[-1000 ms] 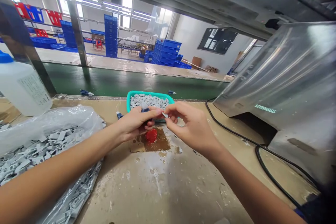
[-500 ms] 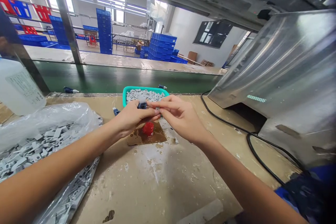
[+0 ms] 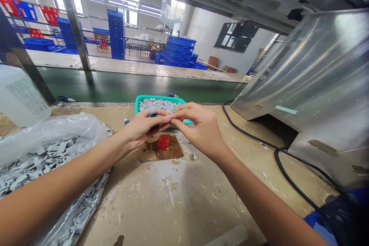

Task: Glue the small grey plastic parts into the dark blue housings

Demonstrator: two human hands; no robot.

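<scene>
My left hand (image 3: pixel 140 128) is closed around a small dark blue plastic part with a grey end (image 3: pixel 152 113), which shows above the fingers. Its fingertips meet those of my right hand (image 3: pixel 200 128), pinched at something too small and covered to make out. Both hands are over the near edge of a turquoise basket (image 3: pixel 137 103) filled with small grey plastic pieces (image 3: pixel 157 104). Below them, a wet red lump (image 3: pixel 163 143) rests on a brown, soaked square sheet (image 3: pixel 173 153). Another dark blue part (image 3: pixel 126 122) peeks out beside my left hand.
A clear bag (image 3: pixel 89 123) of grey pieces lies at left, by a white jug (image 3: pixel 24 94). Behind runs a green conveyor belt (image 3: pixel 115 86) bearing dark blue parts (image 3: pixel 65 99). At right stand a metal machine housing (image 3: pixel 317 84) and a black cable (image 3: pixel 253 138).
The dark blue parts on the green belt have shifted left. My hands stay together at the fingertips, and the blue part in my left hand has tilted and moved slightly left.
</scene>
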